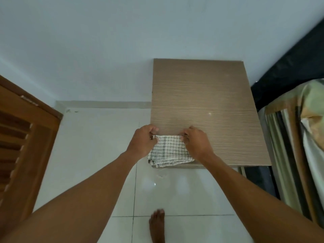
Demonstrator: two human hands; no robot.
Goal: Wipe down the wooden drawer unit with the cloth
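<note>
Support: you have the wooden drawer unit [206,102] before you, its flat grained top carrying the work
On top: a folded checked cloth [169,151] lies at your near left corner, its fold slightly overhanging the front edge
Floor: glossy white tiles [184,193] carry the unit and your bare foot [157,225]
</note>
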